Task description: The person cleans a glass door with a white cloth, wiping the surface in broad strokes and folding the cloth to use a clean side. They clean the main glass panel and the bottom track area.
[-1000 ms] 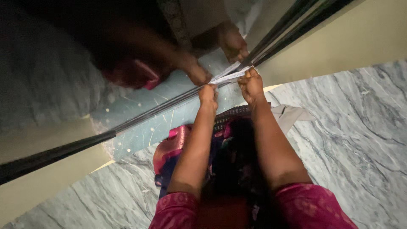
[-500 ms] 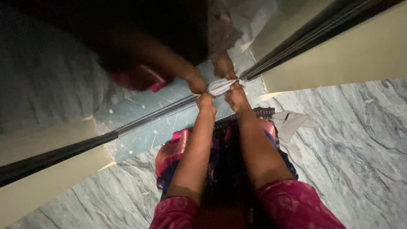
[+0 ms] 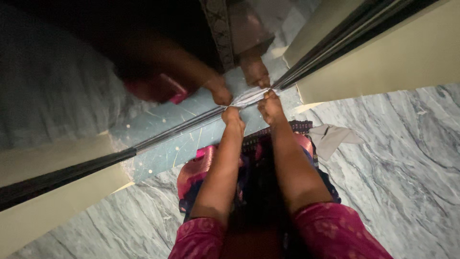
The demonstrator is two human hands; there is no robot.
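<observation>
Both hands press a crumpled pale cloth (image 3: pixel 249 98) against the lower edge of a mirror (image 3: pixel 158 124). Left hand (image 3: pixel 233 116) is clenched on the near end of the cloth, and right hand (image 3: pixel 270 106) pinches the other end, fingers curled over it. The grey veined marble floor (image 3: pixel 397 158) fills the lower right of the view, with a cream wall (image 3: pixel 383 57) rising beyond it. The mirror's dark frame strip (image 3: pixel 62 175) runs diagonally from lower left to upper right, and the glass above it reflects the arms and hands. A colourful patterned garment (image 3: pixel 258 163) lies under the forearms, with magenta sleeves (image 3: pixel 335 230) at the bottom. A small grey cloth (image 3: pixel 333 136) lies on the floor, just right of the right forearm.
</observation>
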